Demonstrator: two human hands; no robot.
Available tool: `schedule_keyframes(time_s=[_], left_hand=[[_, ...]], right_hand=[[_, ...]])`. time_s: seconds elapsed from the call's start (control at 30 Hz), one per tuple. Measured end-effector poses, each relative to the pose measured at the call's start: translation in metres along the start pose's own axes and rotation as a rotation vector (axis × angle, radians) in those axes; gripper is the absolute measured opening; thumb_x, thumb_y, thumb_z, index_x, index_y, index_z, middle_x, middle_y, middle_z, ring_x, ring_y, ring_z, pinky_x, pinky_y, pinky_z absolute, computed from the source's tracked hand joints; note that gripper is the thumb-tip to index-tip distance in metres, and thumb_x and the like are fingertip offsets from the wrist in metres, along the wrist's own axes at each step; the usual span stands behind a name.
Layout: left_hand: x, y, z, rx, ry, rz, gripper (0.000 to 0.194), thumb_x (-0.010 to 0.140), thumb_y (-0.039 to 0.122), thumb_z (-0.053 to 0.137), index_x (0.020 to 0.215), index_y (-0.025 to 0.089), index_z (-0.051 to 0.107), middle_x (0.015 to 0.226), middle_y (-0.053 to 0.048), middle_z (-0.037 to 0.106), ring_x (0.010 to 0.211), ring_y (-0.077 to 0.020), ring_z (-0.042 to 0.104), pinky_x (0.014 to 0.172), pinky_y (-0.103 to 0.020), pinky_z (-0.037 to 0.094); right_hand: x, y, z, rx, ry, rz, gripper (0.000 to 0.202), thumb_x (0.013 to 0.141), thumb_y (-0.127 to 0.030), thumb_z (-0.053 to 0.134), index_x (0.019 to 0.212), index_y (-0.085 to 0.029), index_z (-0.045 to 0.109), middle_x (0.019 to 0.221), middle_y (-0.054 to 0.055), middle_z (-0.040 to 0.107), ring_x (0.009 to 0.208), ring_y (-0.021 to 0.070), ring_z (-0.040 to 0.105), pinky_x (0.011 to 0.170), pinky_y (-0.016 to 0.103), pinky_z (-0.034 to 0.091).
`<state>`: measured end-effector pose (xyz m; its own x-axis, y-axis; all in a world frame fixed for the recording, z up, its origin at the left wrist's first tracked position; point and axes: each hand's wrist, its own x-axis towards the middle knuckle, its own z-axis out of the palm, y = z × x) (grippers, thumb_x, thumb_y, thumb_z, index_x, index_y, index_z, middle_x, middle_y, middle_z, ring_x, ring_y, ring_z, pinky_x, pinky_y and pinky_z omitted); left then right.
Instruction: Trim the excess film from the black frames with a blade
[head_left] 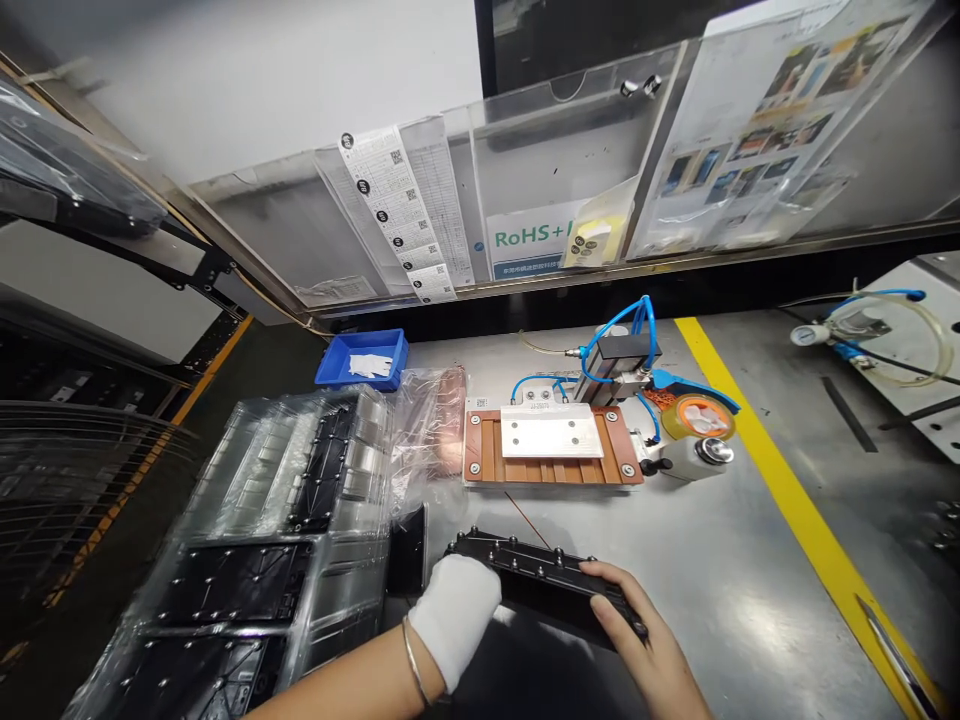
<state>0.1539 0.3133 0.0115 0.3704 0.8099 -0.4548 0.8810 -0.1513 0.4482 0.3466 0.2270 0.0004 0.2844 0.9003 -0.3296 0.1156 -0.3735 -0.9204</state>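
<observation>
- R hand (646,628): lower ctr-right of frame, bare, thumb + fingers pinching the right end of the long black part (551,568).
- L hand (459,610): lower ctr, in a white glove w/ a metal bangle (412,660) at the wrist; it's up against the part's left end — fingertips hidden, can't tell how firm the grip is.
- Black part: btm ctr, above the desk (750,600), tilted, small metal studs along its top.
- Fixture (487,455): ctr of frame, orange-brown base w/ bolts at the corners, white block (551,432) on top; blue tubing (651,325) loops at its rear right.
- Clear tray (360,540): lower left, w/ more black parts (232,580) in its compartments.
- Clear plastic bag (427,430): btwn tray & fixture.
- Blue bin (330,365): left of ctr, behind the tray, white gloves (370,365) inside.
- White bottle (694,460) w/ metal top: just right of the fixture, orange-rimmed container (705,415) right behind it.
- Yellow stripe (780,470): runs diagonally down the desk, right side.
- Pressure gauge (808,336): far right, w/ tubing by a white unit (911,340).
</observation>
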Motion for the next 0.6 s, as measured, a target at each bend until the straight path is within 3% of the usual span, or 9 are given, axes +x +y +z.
schedule_keyframes(time_s=[0.07,0.17,0.23,0.27,0.33,0.4,0.5,0.6], left_hand=[[-0.008,0.005,-0.010,0.096,-0.038,-0.047,0.027,0.081,0.033,0.064,0.060,0.017,0.070,0.055,-0.014,0.064,0.068,-0.0346,0.070,0.068,-0.047,0.054],[-0.032,0.010,-0.042,0.179,-0.099,-0.074,0.026,0.082,0.034,0.063,0.066,0.015,0.073,0.056,-0.013,0.066,0.064,-0.0354,0.070,0.064,-0.047,0.053],[-0.049,0.013,-0.060,0.080,-0.210,-0.063,0.029,0.081,0.044,0.064,0.068,0.021,0.074,0.050,-0.004,0.063,0.057,-0.0274,0.068,0.062,-0.039,0.053],[-0.056,0.014,-0.063,-0.098,-0.299,-0.115,0.030,0.083,0.047,0.062,0.071,0.024,0.076,0.048,-0.001,0.060,0.052,-0.0223,0.065,0.059,-0.034,0.052],[-0.064,0.015,-0.058,-0.499,-0.348,-0.221,0.020,0.080,0.041,0.065,0.086,0.026,0.078,0.061,0.000,0.068,0.057,-0.0178,0.065,0.062,-0.030,0.052],[-0.065,0.016,-0.039,-0.920,-0.293,-0.232,0.036,0.076,0.035,0.072,0.110,0.024,0.073,0.095,-0.006,0.075,0.078,-0.0190,0.068,0.079,-0.033,0.053],[-0.056,0.020,-0.006,-1.505,-0.229,-0.170,0.061,0.083,0.050,0.068,0.136,0.022,0.056,0.132,-0.014,0.063,0.110,-0.0243,0.065,0.097,-0.039,0.048],[-0.047,0.028,0.010,-1.777,-0.076,-0.082,0.055,0.087,0.046,0.064,0.136,0.023,0.055,0.140,-0.013,0.057,0.126,-0.0264,0.056,0.105,-0.039,0.044]], right_hand=[[0.002,0.006,-0.002,-0.029,-0.013,-0.027,0.036,0.087,-0.057,0.056,0.106,-0.030,0.069,0.112,0.003,0.071,0.112,0.0280,0.063,0.096,0.034,0.053],[0.010,0.021,-0.012,-0.088,-0.009,-0.038,0.039,0.083,-0.059,0.060,0.105,-0.028,0.070,0.113,0.005,0.071,0.112,0.0294,0.064,0.095,0.036,0.054],[0.015,0.032,-0.021,-0.104,0.047,0.015,0.046,0.080,-0.063,0.059,0.107,-0.027,0.069,0.116,0.006,0.070,0.115,0.0311,0.062,0.095,0.038,0.054],[0.018,0.036,-0.025,-0.104,0.084,0.040,0.048,0.080,-0.064,0.058,0.109,-0.026,0.067,0.119,0.007,0.069,0.117,0.0319,0.061,0.097,0.039,0.053],[0.019,0.043,-0.032,-0.114,0.113,0.031,0.051,0.083,-0.064,0.055,0.115,-0.026,0.064,0.125,0.008,0.064,0.122,0.0332,0.057,0.101,0.043,0.050],[0.016,0.048,-0.034,-0.166,0.099,-0.073,0.049,0.085,-0.060,0.056,0.121,-0.027,0.061,0.130,0.009,0.059,0.126,0.0352,0.053,0.105,0.049,0.046],[0.005,0.049,-0.023,-0.266,0.069,-0.316,0.050,0.086,-0.051,0.062,0.131,-0.031,0.055,0.138,0.010,0.051,0.130,0.0382,0.049,0.105,0.056,0.044],[-0.008,0.047,0.000,-0.251,0.062,-0.568,0.051,0.082,-0.045,0.070,0.131,-0.038,0.055,0.144,0.008,0.046,0.132,0.0392,0.047,0.106,0.059,0.041]])
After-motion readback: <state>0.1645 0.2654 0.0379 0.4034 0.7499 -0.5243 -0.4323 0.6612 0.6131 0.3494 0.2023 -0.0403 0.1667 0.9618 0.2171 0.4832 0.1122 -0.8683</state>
